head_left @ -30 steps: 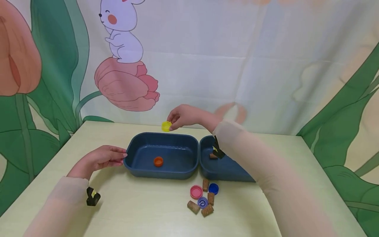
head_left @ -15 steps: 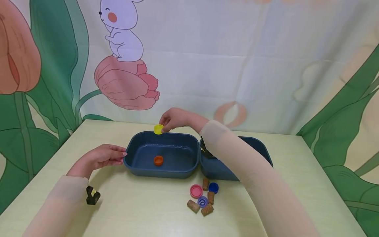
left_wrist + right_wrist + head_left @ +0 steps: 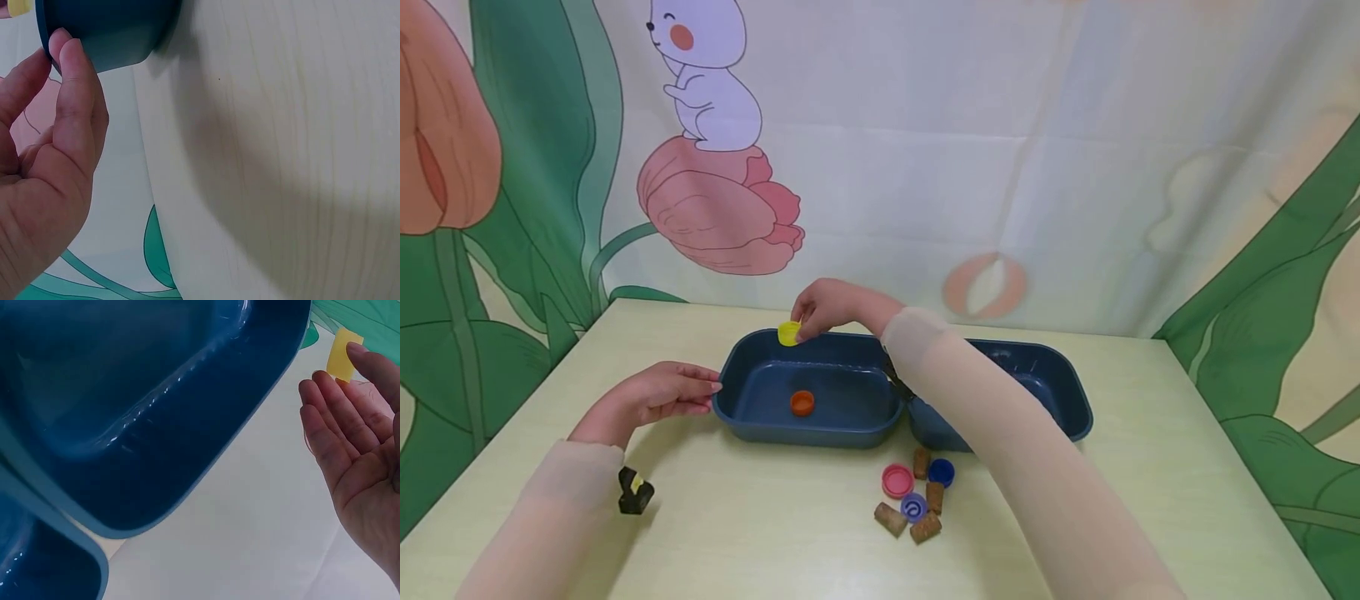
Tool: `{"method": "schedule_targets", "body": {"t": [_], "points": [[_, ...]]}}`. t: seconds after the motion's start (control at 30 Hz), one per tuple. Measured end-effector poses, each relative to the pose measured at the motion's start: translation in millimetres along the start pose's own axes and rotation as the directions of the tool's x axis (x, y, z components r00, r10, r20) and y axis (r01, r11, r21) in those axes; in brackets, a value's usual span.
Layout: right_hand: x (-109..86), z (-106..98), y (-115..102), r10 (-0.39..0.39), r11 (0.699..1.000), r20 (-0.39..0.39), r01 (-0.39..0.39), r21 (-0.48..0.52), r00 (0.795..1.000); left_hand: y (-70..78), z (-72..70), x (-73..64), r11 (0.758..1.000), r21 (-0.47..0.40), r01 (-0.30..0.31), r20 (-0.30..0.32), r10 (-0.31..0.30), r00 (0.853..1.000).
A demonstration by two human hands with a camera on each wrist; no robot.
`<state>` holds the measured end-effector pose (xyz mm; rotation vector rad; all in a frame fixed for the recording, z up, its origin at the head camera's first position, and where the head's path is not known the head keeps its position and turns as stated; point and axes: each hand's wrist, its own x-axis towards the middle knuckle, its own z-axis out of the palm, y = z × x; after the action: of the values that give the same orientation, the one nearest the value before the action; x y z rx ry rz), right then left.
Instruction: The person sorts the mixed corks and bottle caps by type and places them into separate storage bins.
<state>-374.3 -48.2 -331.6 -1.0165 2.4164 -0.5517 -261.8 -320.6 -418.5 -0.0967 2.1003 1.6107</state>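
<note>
My right hand (image 3: pixel 829 305) pinches a yellow bottle cap (image 3: pixel 788 333) between thumb and fingertips, above the back rim of the left blue plastic tub (image 3: pixel 850 435). In the right wrist view the yellow cap (image 3: pixel 344 355) is held out past the tub's edge. An orange bottle cap (image 3: pixel 802 403) lies on the floor of that tub. At its left end, my left hand (image 3: pixel 672 392) holds the rim. The left wrist view shows the thumb and fingertips of that hand (image 3: pixel 56 144) at the rim of the tub (image 3: pixel 112 37).
A second blue tub (image 3: pixel 1078 417) adjoins on the right, partly behind my right sleeve. In front on the table (image 3: pixel 760 533) lie several corks (image 3: pixel 891 518), a pink cap (image 3: pixel 897 481), a dark blue cap (image 3: pixel 941 472) and a purple cap (image 3: pixel 913 507). A printed cloth (image 3: pixel 880 167) hangs behind.
My right hand has moved left and slightly down with the yellow cap, from behind the left tub to over its back rim. The left hand stays at the rim.
</note>
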Motion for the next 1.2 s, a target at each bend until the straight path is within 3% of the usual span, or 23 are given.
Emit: {"method": "schedule_targets", "body": {"t": [0.63,1.2], "points": [[21.1,22,-14,0.002,0.998,0.032,0.000,-0.068,0.999,3.2,0.9,-3.2,1.000,0.009,0.013,0.002,-0.013,1.000],[27.9,43,-13,0.063,0.994,0.071,-0.056,-0.097,0.995,2.8,1.1,-4.9,1.000,0.010,0.008,0.003,-0.008,1.000]]}}
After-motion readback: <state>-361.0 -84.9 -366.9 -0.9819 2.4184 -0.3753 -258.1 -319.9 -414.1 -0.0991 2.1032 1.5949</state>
